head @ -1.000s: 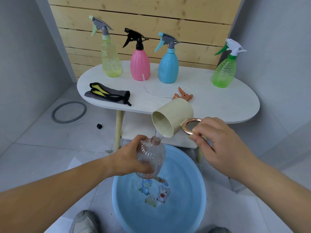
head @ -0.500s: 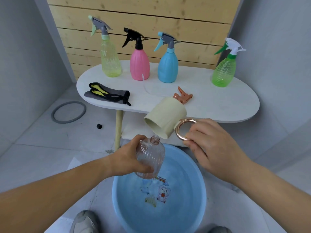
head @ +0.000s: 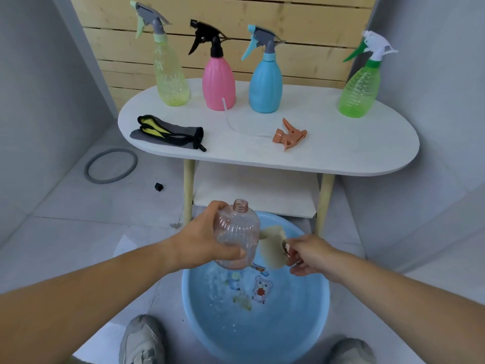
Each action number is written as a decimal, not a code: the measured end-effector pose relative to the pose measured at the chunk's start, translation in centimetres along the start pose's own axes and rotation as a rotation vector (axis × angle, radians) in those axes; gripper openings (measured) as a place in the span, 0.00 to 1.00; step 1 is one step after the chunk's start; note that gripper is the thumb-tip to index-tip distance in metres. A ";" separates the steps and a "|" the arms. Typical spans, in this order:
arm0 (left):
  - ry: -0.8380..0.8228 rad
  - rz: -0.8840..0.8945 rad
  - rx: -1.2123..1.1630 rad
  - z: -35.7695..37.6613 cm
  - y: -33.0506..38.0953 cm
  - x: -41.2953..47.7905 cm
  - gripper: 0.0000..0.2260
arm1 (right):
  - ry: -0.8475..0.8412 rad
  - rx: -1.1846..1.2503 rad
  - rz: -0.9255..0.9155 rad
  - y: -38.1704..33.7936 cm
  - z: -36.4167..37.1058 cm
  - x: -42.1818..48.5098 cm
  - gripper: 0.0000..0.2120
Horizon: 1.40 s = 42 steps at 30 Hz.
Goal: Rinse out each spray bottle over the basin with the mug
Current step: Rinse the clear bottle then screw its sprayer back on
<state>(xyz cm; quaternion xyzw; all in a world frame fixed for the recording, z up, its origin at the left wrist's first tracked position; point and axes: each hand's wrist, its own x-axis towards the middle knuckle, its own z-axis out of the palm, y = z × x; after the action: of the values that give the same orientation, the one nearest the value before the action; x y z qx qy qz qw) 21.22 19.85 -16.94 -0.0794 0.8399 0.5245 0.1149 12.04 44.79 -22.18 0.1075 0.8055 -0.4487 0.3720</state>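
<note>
My left hand [head: 202, 244] grips a clear pinkish ribbed bottle [head: 237, 232] with no spray head, upright over the blue basin [head: 315, 311]. My right hand [head: 308, 254] holds the cream mug [head: 271, 248] by its metal ring handle, low inside the basin beside the bottle. The bottle's orange spray head [head: 288, 134] with its tube lies on the white table [head: 354, 148]. On the table stand a yellow-green bottle [head: 170, 74], a pink bottle [head: 218, 77], a blue bottle [head: 265, 80] and a green bottle [head: 360, 88].
Grey-and-yellow gloves [head: 168, 134] lie at the table's left. A grey ring [head: 111, 165] and a small black piece [head: 158, 187] sit on the tiled floor at left. My shoes [head: 141, 340] flank the basin. A lower shelf [head: 254, 198] runs under the table.
The mug was tipped above the bottle's mouth; my right hand has lowered it into the basin. My left hand has kept hold of the bottle, now more upright.
</note>
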 end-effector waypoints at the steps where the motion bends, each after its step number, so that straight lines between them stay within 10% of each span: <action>1: 0.005 0.002 -0.008 0.2 -0.1 0.0 0.37 | 0.000 -0.024 0.029 0.6 0.2 0.9 0.12; 29: 0.007 -0.019 -0.085 0.9 -0.6 0.8 0.37 | 0.128 -0.091 0.175 6.4 4.4 8.6 0.14; 42: 0.076 -0.002 -0.031 -0.9 -0.6 0.8 0.39 | 0.075 -0.078 -0.239 4.4 2.6 4.8 0.16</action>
<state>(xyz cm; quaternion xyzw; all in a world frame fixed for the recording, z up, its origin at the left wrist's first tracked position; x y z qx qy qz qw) 20.50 18.73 -17.32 -0.1018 0.8354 0.5338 0.0822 12.27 44.50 -29.17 0.0127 0.8426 -0.4541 0.2893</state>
